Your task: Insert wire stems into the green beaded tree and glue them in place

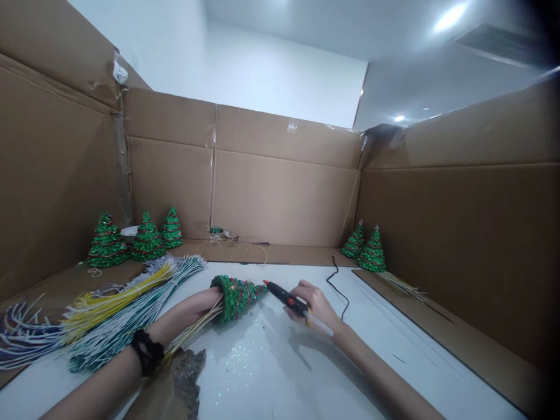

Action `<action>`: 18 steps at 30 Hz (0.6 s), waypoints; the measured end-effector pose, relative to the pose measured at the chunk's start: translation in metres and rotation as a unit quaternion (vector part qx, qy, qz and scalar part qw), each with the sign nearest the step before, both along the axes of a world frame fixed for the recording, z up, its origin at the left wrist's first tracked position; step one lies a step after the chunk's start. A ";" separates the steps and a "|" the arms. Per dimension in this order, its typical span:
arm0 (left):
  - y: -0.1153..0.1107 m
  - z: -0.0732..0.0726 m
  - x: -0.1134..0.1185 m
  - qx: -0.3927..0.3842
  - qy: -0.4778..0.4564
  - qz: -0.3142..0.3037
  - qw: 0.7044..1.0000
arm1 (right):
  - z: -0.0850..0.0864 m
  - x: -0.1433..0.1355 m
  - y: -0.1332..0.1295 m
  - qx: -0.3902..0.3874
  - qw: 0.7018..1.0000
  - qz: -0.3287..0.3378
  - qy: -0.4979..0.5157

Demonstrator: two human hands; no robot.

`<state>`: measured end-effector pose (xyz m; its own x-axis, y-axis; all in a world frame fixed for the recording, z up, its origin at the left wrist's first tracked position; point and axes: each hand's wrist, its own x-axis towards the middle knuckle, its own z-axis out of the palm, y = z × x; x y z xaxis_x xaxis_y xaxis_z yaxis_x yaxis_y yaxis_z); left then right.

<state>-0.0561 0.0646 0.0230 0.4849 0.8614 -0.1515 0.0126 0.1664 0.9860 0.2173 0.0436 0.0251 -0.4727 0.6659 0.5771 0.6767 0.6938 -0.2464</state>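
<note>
A small green beaded Christmas tree [242, 297], wound with red, lies on its side in the air over the white tabletop, its tip pointing right. My left hand [214, 298] reaches into its hollow base and holds it from inside, so the fingers are hidden. Thin pale wires [192, 331] trail from the base along my wrist. In my right hand [312, 300] is a black hot glue gun [286, 298], gripped with closed fingers. A clear glue stick [321, 324] sticks out of its back. The gun's orange nozzle is at the tree's tip, touching or nearly so.
Bundles of yellow [118, 297] and green-and-white wires [144, 306] lie at left. More beaded trees stand at back left [149, 238] and back right [372, 251]. A black cord [339, 287] curves over the white table [262, 373], near scattered glitter. Cardboard walls [284, 186] surround it.
</note>
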 end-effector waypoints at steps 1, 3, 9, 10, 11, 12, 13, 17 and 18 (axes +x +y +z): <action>0.000 0.000 0.001 0.001 -0.004 -0.003 1.000 | -0.003 -0.005 0.001 0.022 1.000 0.012 -0.003; -0.002 0.000 0.003 -0.001 -0.024 -0.010 1.000 | -0.009 -0.011 0.003 0.062 0.998 0.029 -0.007; -0.009 0.003 0.007 0.004 -0.042 -0.001 0.999 | -0.016 -0.012 0.005 0.131 0.990 0.051 -0.017; -0.008 0.002 0.006 0.010 -0.038 -0.002 0.999 | -0.016 -0.011 0.005 0.131 0.990 0.048 -0.018; -0.008 0.000 0.006 0.016 -0.033 -0.004 0.999 | -0.016 -0.011 0.005 0.130 0.990 0.045 -0.018; -0.007 -0.001 0.005 0.020 -0.027 -0.005 0.999 | -0.017 -0.010 0.004 0.128 0.991 0.041 -0.018; -0.007 -0.002 0.004 0.021 -0.020 -0.007 1.000 | -0.017 -0.009 0.004 0.125 0.991 0.039 -0.018; -0.007 -0.001 0.004 0.024 0.018 0.004 1.000 | -0.017 -0.005 0.003 0.124 0.991 0.036 -0.043; -0.007 0.000 0.005 0.023 0.029 0.012 0.999 | -0.016 -0.003 0.002 0.126 0.990 0.035 -0.057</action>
<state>-0.0515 0.0575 0.0230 0.4563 0.8789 -0.1389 0.0663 0.1221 0.9903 0.2140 0.0460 0.0091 -0.5840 0.4711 0.6611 0.6383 0.7696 0.0154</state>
